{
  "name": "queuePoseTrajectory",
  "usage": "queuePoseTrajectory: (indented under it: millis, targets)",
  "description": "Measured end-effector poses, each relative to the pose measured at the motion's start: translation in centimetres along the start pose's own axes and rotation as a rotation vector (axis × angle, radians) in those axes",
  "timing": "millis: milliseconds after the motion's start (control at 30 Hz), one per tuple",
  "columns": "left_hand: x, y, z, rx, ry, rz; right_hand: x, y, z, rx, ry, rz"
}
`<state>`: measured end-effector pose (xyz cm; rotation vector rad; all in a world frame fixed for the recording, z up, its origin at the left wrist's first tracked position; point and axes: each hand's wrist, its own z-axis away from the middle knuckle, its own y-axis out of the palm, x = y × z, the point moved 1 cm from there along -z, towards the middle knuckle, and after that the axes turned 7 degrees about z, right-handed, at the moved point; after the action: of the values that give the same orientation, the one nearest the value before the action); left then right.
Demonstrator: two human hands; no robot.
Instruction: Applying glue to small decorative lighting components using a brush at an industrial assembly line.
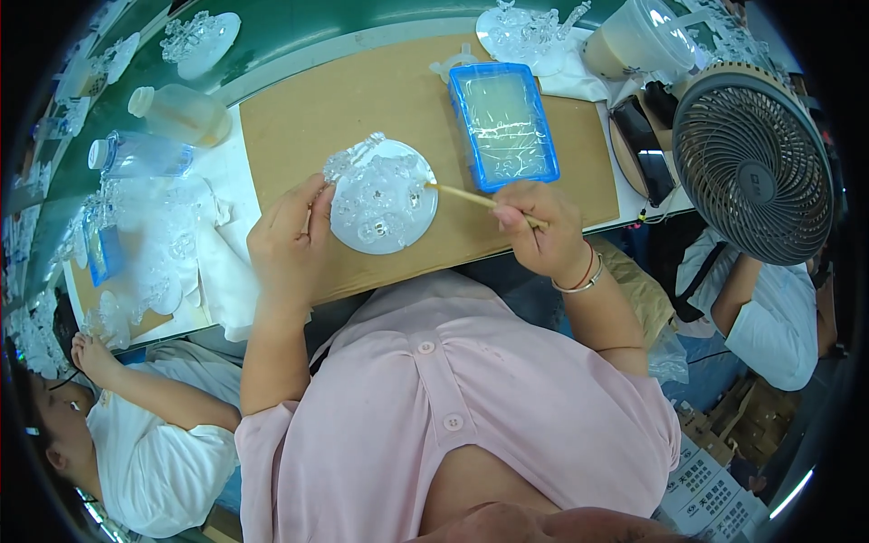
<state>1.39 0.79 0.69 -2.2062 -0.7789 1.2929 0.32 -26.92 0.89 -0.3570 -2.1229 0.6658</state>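
A round white disc (424, 237) lies on the brown board before me, with a cluster of clear plastic pieces (385, 195) on it. At its left side, my left hand (294, 231) has thumb and fingers closed on the edge of the clear pieces; the fingertips are partly hidden. My right hand (541, 226) pinches a thin wooden stick (471, 195). The stick's tip touches or nearly touches the right part of the cluster.
Beyond the right hand stands a blue-rimmed box (505, 127). A grey fan (756, 172) is at the right, with a lidded tub (634, 45) behind. Two bottles (186, 116) (145, 156) and more clear pieces (149, 235) are at left. Other people sit on both sides.
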Motion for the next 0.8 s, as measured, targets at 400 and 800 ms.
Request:
queuePoseTrajectory:
  millis: [400, 800]
  targets:
    - [-0.3, 0.5, 0.2, -0.064, 0.01, -0.022, 0.7, -0.3, 0.8, 0.004, -0.076, 0.135]
    - [-1.1, -1.4, -1.1, 0.105, -0.131, -0.017, 2.0, 1.3, 1.0, 0.0, -0.131, 0.01]
